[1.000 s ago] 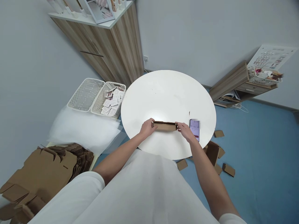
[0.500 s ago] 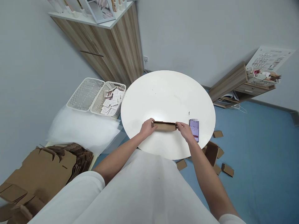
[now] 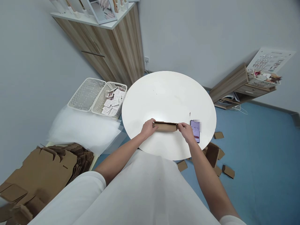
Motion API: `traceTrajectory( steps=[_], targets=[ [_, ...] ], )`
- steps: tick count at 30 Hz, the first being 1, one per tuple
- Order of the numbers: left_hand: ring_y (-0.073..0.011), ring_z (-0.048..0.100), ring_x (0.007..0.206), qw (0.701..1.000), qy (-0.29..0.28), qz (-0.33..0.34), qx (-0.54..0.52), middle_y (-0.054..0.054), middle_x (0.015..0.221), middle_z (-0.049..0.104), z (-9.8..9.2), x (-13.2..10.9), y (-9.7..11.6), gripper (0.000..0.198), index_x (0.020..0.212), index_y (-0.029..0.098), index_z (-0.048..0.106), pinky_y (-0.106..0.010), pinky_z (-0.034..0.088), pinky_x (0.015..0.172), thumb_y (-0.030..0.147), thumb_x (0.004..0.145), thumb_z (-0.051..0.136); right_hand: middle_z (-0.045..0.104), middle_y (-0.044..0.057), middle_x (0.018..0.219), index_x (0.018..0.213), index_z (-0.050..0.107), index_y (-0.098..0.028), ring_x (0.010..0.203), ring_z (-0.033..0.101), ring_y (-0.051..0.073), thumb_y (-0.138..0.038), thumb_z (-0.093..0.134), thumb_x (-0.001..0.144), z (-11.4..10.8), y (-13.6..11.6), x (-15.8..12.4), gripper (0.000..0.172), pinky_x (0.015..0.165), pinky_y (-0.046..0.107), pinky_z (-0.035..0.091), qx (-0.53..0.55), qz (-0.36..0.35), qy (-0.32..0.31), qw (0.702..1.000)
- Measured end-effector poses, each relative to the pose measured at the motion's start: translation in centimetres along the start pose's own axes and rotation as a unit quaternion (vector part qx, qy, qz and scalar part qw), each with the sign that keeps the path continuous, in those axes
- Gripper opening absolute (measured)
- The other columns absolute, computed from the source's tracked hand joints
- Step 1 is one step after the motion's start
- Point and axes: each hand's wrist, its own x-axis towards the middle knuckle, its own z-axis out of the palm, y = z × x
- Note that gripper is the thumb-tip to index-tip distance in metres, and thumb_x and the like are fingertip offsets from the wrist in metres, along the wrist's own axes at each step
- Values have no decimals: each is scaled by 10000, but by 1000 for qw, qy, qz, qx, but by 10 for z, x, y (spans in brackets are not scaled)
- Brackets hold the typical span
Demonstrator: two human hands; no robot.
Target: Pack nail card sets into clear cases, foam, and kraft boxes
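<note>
Between my hands, near the front of the round white table [image 3: 168, 97], is a long narrow brown cardboard box [image 3: 166, 127]. Its far edge shows a dark gap along the top. My left hand [image 3: 148, 128] grips the box's left end, thumb on the near side. At the opposite end, my right hand [image 3: 185, 131] pinches the right edge with its fingers. A phone [image 3: 195, 130] with a lit timer screen lies just right of my right hand. The inside of the box is mostly hidden.
Left of the table stand two white baskets, one holding paper cards [image 3: 113, 101], the other clear items [image 3: 86, 93]. Below them lie translucent sheets [image 3: 84, 125] and stacked flat cardboard [image 3: 47, 168]. Several brown boxes [image 3: 228, 171] lie on the blue floor at right.
Almost nothing differs. Both hands keep hold of the box ends, and my right fingers have shifted very slightly to the right.
</note>
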Motion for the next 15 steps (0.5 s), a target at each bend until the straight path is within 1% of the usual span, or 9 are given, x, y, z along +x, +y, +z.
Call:
traceTrajectory(
  steps=[5, 12, 15],
  targets=[
    [-137, 520, 616, 1000, -5, -11, 0, 21, 687, 535, 0, 0, -1, 229, 926, 220, 499, -245, 386, 557, 328, 734, 561, 655, 41, 860, 895, 645, -208, 786, 574, 177, -410, 472, 705, 0, 0, -2, 327, 680, 298, 438, -25, -17, 2, 1000],
    [-141, 520, 620, 1000, -9, -14, 2, 22, 677, 530, 0, 0, -1, 236, 927, 222, 499, -246, 392, 562, 330, 728, 564, 643, 34, 897, 892, 629, -225, 748, 583, 166, -374, 451, 718, -1, -8, -7, 290, 629, 289, 438, -43, -7, -3, 999],
    [-141, 522, 623, 1000, -11, -14, 5, 20, 677, 531, 0, 0, 0, 236, 927, 219, 501, -246, 393, 564, 334, 730, 561, 640, 31, 909, 894, 622, -230, 752, 584, 167, -364, 449, 723, -2, -12, -9, 277, 628, 295, 439, -50, -18, -3, 999]
  ],
)
